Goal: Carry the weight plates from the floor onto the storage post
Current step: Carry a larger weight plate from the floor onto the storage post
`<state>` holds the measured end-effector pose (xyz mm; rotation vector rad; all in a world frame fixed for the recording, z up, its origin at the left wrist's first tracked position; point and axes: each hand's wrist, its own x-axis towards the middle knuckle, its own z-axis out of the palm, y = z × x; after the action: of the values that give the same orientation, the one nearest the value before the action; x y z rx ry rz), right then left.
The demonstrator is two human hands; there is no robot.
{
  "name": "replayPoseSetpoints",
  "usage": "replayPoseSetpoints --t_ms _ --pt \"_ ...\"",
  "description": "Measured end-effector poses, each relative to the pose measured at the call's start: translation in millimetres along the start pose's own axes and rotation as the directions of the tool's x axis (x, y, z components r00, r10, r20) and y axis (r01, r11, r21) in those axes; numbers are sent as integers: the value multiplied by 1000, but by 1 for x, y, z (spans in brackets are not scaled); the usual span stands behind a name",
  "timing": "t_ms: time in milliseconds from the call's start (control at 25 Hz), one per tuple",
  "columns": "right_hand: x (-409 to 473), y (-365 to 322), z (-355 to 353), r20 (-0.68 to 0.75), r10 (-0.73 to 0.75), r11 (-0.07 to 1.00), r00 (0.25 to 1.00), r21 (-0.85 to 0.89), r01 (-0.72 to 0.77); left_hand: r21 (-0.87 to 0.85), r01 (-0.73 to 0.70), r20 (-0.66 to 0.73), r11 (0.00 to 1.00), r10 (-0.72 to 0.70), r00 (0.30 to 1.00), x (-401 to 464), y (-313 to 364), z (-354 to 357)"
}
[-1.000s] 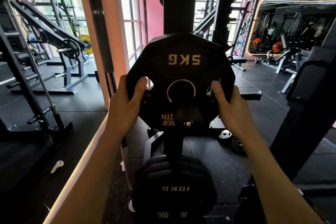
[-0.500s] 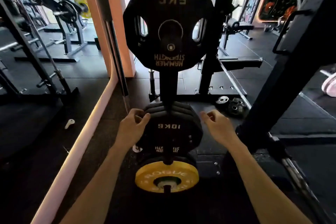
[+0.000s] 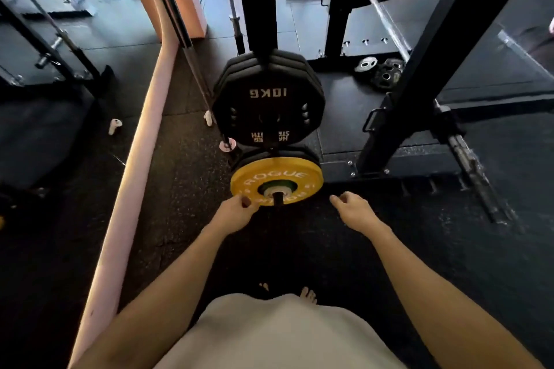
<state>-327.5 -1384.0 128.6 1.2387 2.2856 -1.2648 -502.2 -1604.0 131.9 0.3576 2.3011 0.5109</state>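
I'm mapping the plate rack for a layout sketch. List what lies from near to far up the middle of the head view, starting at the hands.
Left hand and right hand → yellow plate → black 10 kg plates → black upright post.

pale, perhaps cream top (image 3: 278, 335), bare forearms (image 3: 168, 287)

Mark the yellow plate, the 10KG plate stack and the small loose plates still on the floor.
yellow plate (image 3: 254, 178): head view, on its upper left face.
10KG plate stack (image 3: 268, 109): head view, front plate's face below the lettering.
small loose plates (image 3: 385, 73): head view, on a dark plate beside the rack upright.
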Motion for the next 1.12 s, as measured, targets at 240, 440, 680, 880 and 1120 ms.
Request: replayPoseSetpoints --t_ms 240,440,680,880,1120 --pt "-54 70 88 120 265 961 957 47 -272 239 -14 267 971 -52 962 -14 -70 55" --pt "-128 130 155 139 485 848 863 166 -503 412 -129 468 902 -88 879 -34 -127 94" --pt "-223 200 207 93 711 551 698 544 -633 602 -424 645 677 -99 758 -47 -132 145" --pt "-302 264 245 108 809 323 578 739 -591 644 -579 695 500 -67 715 -60 -74 200" --pt "-389 358 260 118 863 198 491 816 -543 620 -673 743 404 -26 669 -120 27 333"
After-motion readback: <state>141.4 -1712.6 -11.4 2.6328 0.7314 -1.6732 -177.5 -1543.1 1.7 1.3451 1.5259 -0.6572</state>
